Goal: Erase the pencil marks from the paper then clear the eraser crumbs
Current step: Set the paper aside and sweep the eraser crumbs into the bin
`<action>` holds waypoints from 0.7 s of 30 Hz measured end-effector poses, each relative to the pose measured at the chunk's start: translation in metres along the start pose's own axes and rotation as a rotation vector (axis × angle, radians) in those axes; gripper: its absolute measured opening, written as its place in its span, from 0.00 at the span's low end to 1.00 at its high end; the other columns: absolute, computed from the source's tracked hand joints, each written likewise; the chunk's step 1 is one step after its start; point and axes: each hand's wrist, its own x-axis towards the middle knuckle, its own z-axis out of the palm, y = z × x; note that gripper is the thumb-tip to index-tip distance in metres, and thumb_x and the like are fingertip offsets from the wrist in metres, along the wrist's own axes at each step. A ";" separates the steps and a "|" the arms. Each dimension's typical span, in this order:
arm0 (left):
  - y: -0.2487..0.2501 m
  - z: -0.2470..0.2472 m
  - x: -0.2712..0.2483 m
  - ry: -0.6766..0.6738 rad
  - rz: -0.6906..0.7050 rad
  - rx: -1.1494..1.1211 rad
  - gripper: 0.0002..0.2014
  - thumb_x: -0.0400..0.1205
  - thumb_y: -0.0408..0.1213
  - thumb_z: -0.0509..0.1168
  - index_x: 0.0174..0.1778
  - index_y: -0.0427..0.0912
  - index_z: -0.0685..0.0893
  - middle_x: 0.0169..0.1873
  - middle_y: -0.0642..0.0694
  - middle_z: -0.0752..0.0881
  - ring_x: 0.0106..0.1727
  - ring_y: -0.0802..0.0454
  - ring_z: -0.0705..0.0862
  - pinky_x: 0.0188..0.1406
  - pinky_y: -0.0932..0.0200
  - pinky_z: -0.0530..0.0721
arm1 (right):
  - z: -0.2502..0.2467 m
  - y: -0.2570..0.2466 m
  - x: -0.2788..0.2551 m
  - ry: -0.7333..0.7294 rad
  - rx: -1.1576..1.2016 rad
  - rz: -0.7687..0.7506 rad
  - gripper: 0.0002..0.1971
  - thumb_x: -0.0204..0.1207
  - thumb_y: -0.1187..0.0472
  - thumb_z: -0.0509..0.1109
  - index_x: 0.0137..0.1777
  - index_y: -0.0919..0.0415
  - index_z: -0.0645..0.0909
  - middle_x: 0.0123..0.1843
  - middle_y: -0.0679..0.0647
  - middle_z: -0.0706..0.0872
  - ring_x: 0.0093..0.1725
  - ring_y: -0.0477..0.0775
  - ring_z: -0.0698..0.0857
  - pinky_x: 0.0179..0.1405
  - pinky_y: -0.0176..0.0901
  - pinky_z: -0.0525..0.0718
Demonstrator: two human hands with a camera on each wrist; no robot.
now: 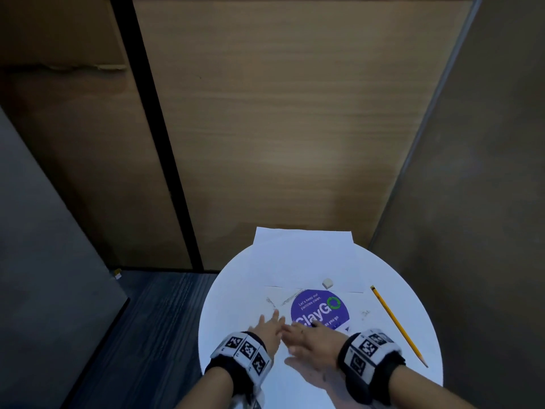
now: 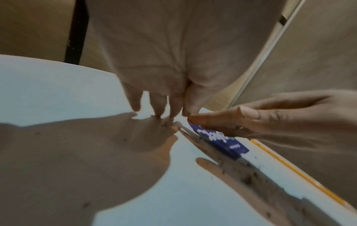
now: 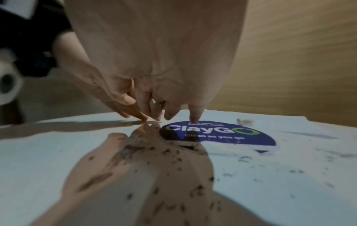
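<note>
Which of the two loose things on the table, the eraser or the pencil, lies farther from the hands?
The eraser: a small white block beyond the purple sticker. The yellow pencil runs beside the right hand.

We hold both forearms forward and low, our left hand (image 1: 267,327) flat with straight fingers spread, our right hand (image 1: 309,339) angled across toward it, fingers extended downward, the fingertips of the two hands almost meeting.

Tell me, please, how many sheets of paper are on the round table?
2 that I can see: one sheet at the far side, overhanging the table edge, and a nearer sheet under the ClayGo sticker and both hands. Others could lie hidden beneath.
</note>
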 end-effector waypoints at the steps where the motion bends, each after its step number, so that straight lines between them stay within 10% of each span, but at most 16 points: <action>1: 0.000 -0.006 -0.001 0.035 0.034 -0.146 0.24 0.90 0.34 0.47 0.83 0.46 0.55 0.83 0.45 0.57 0.82 0.46 0.58 0.77 0.56 0.59 | -0.005 0.001 -0.001 0.058 0.094 0.032 0.26 0.86 0.50 0.49 0.83 0.54 0.52 0.84 0.52 0.55 0.82 0.52 0.56 0.80 0.55 0.49; 6: -0.011 -0.030 -0.002 0.244 -0.104 -0.518 0.25 0.86 0.24 0.48 0.80 0.42 0.65 0.76 0.41 0.71 0.77 0.49 0.70 0.74 0.58 0.68 | -0.017 0.007 0.010 0.022 -0.034 0.285 0.35 0.84 0.40 0.43 0.84 0.59 0.40 0.85 0.52 0.38 0.84 0.48 0.42 0.80 0.59 0.43; 13: -0.021 -0.023 -0.005 0.029 -0.331 0.030 0.47 0.80 0.44 0.68 0.83 0.39 0.39 0.83 0.38 0.40 0.83 0.39 0.42 0.80 0.44 0.54 | 0.008 -0.011 -0.004 -0.076 -0.281 0.014 0.61 0.47 0.27 0.19 0.83 0.56 0.40 0.85 0.49 0.38 0.83 0.49 0.39 0.78 0.61 0.35; 17: -0.026 -0.007 0.001 0.011 -0.348 0.032 0.55 0.76 0.46 0.72 0.82 0.37 0.35 0.82 0.36 0.36 0.83 0.38 0.40 0.81 0.41 0.52 | -0.010 0.016 0.006 0.033 -0.224 0.193 0.50 0.66 0.25 0.26 0.83 0.55 0.38 0.84 0.48 0.36 0.83 0.48 0.37 0.78 0.62 0.36; 21: -0.031 -0.007 0.000 0.017 -0.331 0.004 0.56 0.75 0.47 0.74 0.82 0.36 0.35 0.82 0.39 0.35 0.84 0.42 0.40 0.80 0.40 0.52 | -0.002 0.025 0.009 0.024 -0.315 0.153 0.65 0.47 0.21 0.13 0.84 0.55 0.45 0.85 0.47 0.45 0.84 0.50 0.42 0.78 0.60 0.34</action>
